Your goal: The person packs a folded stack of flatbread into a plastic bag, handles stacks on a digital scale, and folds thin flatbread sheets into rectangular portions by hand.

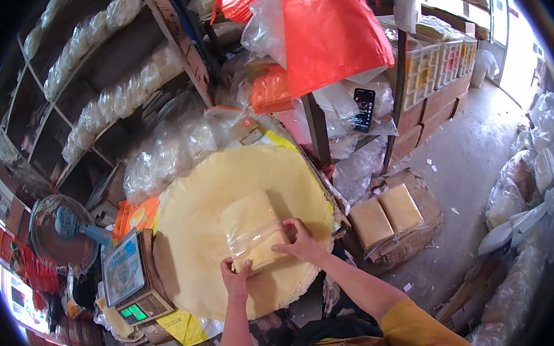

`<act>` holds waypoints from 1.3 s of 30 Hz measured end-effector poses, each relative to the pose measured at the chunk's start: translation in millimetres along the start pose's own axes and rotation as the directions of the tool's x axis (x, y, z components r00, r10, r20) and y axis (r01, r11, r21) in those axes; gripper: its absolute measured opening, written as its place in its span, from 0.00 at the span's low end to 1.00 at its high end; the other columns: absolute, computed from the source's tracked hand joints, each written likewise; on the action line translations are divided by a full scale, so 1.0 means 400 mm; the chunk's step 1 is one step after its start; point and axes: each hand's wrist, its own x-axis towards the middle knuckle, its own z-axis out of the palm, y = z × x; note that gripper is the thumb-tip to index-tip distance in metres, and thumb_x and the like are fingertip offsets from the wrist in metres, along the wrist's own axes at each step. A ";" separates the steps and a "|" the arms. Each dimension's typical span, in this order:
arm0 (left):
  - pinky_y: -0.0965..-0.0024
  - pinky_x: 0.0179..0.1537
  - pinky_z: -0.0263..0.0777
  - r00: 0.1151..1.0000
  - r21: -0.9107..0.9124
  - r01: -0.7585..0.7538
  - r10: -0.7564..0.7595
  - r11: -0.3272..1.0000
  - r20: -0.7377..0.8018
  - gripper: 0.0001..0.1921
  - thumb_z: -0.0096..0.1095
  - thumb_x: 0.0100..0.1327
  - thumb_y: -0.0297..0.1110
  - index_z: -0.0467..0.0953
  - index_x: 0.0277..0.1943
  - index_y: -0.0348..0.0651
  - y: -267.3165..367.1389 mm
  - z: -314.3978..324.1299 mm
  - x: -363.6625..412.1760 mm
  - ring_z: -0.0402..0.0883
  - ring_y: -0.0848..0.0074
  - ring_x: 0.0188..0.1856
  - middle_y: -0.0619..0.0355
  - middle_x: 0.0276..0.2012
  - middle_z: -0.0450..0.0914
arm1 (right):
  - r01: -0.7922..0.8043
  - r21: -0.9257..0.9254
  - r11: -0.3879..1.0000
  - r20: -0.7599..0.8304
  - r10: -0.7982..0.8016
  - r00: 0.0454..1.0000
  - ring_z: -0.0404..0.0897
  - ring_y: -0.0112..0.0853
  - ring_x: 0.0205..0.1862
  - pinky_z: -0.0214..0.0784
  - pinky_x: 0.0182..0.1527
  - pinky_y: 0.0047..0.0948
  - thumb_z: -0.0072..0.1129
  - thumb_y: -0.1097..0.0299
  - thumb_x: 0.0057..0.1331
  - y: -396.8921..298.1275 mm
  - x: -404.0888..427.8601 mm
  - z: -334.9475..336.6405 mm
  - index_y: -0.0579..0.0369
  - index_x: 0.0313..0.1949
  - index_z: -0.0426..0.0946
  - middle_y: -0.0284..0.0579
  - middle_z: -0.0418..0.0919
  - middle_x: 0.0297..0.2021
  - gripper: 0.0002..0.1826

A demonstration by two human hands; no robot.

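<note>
A large round stack of thin, pale yellow sheets (pixel 195 192) lies before me. On it rests a folded rectangular stack of the same sheets (pixel 248 211), its near part inside a clear plastic bag (pixel 254 240). My left hand (pixel 236 276) grips the near left corner of the bag, thumb on top. At the right edge, my right hand (pixel 298 243) holds the bag and stack between thumb and fingers.
A digital scale (pixel 126 271) and a fan (pixel 64 233) stand at left. Two packed bundles (pixel 371 221) lie on a cardboard box (pixel 428 234) at right. A phone (pixel 363 110) and red plastic bags (pixel 335 38) are ahead. Bagged goods (pixel 119 101) line the shelves.
</note>
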 end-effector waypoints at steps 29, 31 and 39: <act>0.77 0.28 0.73 0.996 0.158 -0.039 0.051 0.987 -0.076 0.13 0.64 0.56 0.20 0.63 0.33 0.40 0.028 0.035 -0.054 0.75 0.81 0.27 0.62 0.24 0.70 | 0.044 -0.027 0.999 0.061 -0.042 0.997 0.71 0.17 0.28 0.67 0.32 0.19 0.70 0.65 0.53 0.026 -0.006 -0.063 0.58 0.28 0.70 0.32 0.73 0.24 0.15; 0.76 0.25 0.74 0.994 0.175 -0.061 0.076 0.983 -0.080 0.13 0.63 0.57 0.21 0.62 0.33 0.40 0.048 0.036 -0.047 0.76 0.80 0.25 0.61 0.22 0.70 | 0.047 -0.050 0.998 0.040 -0.045 0.998 0.71 0.17 0.26 0.67 0.30 0.19 0.67 0.66 0.55 -0.030 -0.013 -0.066 0.58 0.28 0.70 0.33 0.73 0.23 0.14; 0.80 0.14 0.61 0.988 0.100 -0.122 0.110 0.987 0.112 0.07 0.54 0.59 0.19 0.63 0.33 0.40 0.467 0.029 0.105 0.72 0.79 0.16 0.59 0.22 0.70 | 0.264 -0.187 0.946 0.056 -0.258 0.965 0.78 0.22 0.20 0.69 0.23 0.22 0.59 0.70 0.60 -0.396 0.112 -0.098 0.61 0.29 0.69 0.37 0.75 0.20 0.09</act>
